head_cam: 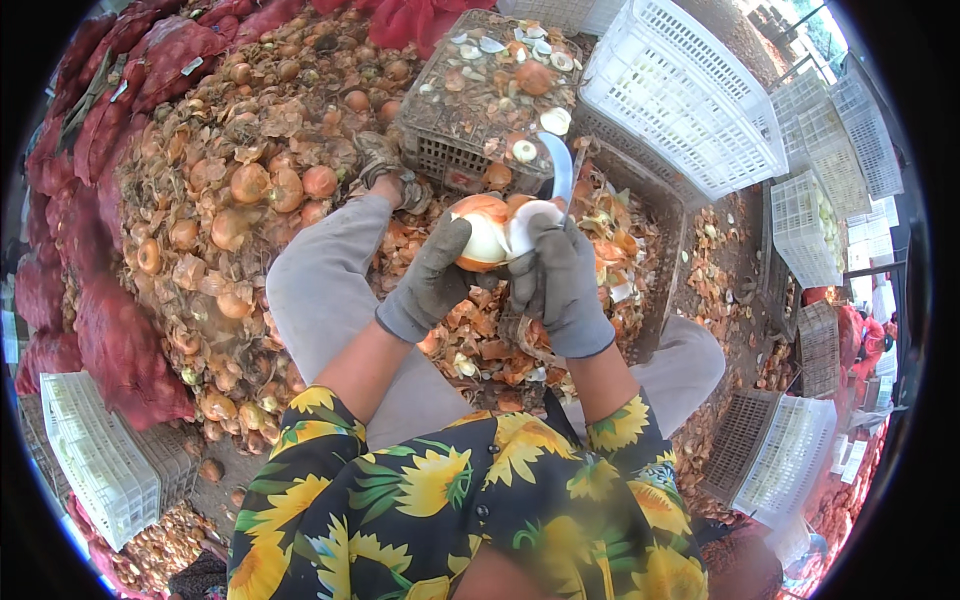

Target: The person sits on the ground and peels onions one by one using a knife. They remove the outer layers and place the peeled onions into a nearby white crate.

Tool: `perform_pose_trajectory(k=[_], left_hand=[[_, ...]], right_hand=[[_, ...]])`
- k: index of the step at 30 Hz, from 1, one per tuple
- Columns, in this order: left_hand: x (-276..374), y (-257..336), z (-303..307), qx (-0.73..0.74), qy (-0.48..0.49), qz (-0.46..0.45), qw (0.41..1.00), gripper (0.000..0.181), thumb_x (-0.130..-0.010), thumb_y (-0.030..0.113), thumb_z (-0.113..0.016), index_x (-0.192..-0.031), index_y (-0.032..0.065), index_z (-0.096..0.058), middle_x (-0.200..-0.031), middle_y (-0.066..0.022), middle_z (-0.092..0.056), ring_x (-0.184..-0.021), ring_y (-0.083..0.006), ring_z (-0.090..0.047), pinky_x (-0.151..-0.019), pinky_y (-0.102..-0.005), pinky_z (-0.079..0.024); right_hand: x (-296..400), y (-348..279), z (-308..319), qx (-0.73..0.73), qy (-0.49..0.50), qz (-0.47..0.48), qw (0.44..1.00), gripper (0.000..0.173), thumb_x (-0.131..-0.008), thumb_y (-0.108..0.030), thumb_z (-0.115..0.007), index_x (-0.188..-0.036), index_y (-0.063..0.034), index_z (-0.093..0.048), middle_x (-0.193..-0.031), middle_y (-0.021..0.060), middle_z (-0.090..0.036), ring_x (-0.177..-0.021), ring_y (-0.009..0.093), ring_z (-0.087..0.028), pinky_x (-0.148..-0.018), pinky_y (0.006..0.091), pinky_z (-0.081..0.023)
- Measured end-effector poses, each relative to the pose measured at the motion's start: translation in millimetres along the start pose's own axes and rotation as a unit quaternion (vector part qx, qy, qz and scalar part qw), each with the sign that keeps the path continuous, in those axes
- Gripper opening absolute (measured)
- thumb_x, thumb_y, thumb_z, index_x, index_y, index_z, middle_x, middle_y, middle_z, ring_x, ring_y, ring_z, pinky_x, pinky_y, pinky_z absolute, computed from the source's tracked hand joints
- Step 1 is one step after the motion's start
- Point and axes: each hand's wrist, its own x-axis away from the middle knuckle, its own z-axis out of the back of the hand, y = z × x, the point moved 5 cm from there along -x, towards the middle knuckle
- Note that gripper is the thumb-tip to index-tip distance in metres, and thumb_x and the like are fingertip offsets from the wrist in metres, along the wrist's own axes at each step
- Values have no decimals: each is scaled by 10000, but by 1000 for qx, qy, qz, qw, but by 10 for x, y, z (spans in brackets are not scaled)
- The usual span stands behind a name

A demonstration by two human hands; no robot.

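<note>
My left hand, in a grey work glove, grips a partly peeled onion. White flesh is bare on the front of the onion, and orange skin stays on its top and underside. In my gloved right hand is a knife with a curved blade, its tip pointing up and away from me. The same hand pinches a pale peeled layer against the onion's right side. The knife's handle is hidden by my fingers. Below both hands, onion skins lie heaped between my legs.
A large heap of unpeeled onions spreads to the left, bordered by red mesh sacks. Ahead, an upturned crate bears onion scraps. A skin-filled crate lies by my right knee. White crates stand ahead right; another person is far right.
</note>
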Motion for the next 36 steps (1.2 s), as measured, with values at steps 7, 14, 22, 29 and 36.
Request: perform_pose_trajectory(k=[7, 14, 22, 29, 36], left_hand=[[12, -42, 0, -35, 6, -1, 999, 709, -917, 555, -697, -1383, 70, -475, -1177, -100, -644, -933, -196, -702, -650, -281, -567], [68, 75, 21, -181, -15, 34, 983, 752, -901, 673, -650, -1338, 75, -518, -1023, -71, -670, -821, -145, -690, -569, -231, -534], [122, 105, 4, -249, 88, 65, 962, 584, -943, 515, -679, -1302, 69, -559, -949, -61, -693, -623, -93, -648, -429, -191, -428], [111, 83, 147, -293, 91, 15, 952, 592, -909, 448, -741, -1331, 65, -578, -1040, -59, -685, -787, -97, -670, -515, -199, -489], [71, -61, 191, -123, 38, 47, 991, 637, -984, 537, -610, -1407, 73, -502, -1159, -71, -664, -900, -170, -692, -654, -248, -541]], right_hand=[[97, 11, 558, 380, 56, 60, 921, 332, -1031, -300, -582, -1244, -47, -614, -872, 105, -674, -610, 120, -609, -481, 280, -494], [709, -403, 176, 693, -151, 370, 600, 434, -1030, -233, -590, -1442, -108, -542, -857, 136, -645, -728, 306, -650, -668, 433, -541], [626, -412, -26, 825, -81, 186, 527, 362, -1038, -326, -559, -1349, -143, -593, -839, 153, -659, -708, 329, -681, -626, 438, -533], [162, 72, 299, 275, -22, -143, 950, 369, -1074, -357, -493, -1259, -57, -605, -675, 73, -644, -440, 209, -597, -371, 342, -453], [269, -57, 459, 418, -44, 48, 906, 406, -1082, -329, -473, -1252, 2, -637, -657, 34, -619, -464, 121, -581, -433, 291, -452]])
